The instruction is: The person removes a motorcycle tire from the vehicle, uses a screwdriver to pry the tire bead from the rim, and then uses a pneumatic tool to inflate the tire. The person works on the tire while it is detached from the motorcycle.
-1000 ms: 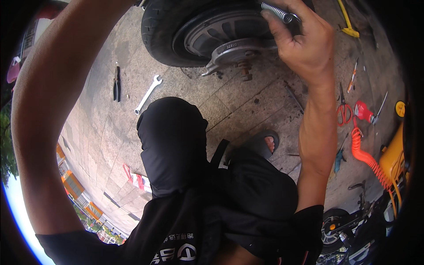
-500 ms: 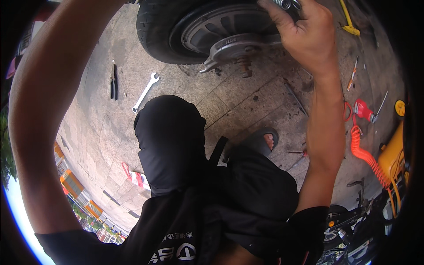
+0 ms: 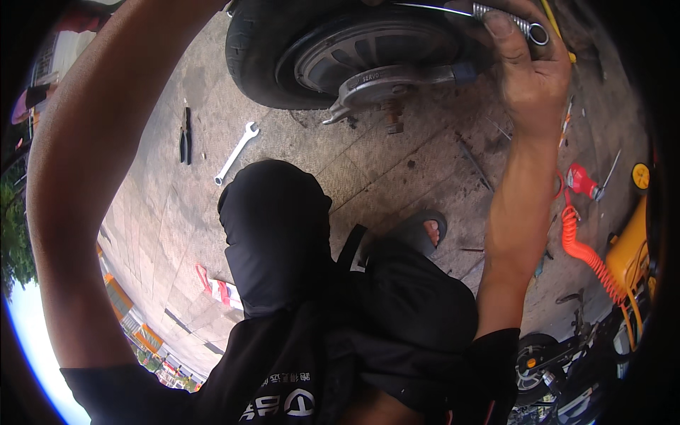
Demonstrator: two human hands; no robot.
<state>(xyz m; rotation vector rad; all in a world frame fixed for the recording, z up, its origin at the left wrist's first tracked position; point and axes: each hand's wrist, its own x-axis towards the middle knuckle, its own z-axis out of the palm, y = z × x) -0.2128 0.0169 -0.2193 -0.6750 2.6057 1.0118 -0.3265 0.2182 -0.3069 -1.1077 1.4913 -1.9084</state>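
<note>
A metal coil spring [image 3: 501, 17] is pinched between the thumb and fingers of my right hand [image 3: 536, 81], at the top right. The spring has a round loop at its right end, and a thin straight rod or wire runs left from it above the wheel. Below and left of that hand is a wheel with a black tyre [image 3: 249, 67] and a grey hub cover plate [image 3: 374, 86]. A rusty axle bolt [image 3: 394, 119] with nuts sticks out of the hub. My left forearm reaches up past the wheel's left side; its hand is beyond the top edge.
Pliers [image 3: 185, 138] and a combination wrench [image 3: 237, 152] lie on the paving at left. Toward the right are a red-handled tool [image 3: 582, 181], an orange coiled air hose [image 3: 582, 237] and a yellow tank [image 3: 632, 241]. A parked scooter [image 3: 538, 365] stands at lower right.
My right hand has shifted right and slightly down with the spring. More of the spring and its thin straight length now show. The wheel appears slightly lower and farther right.
</note>
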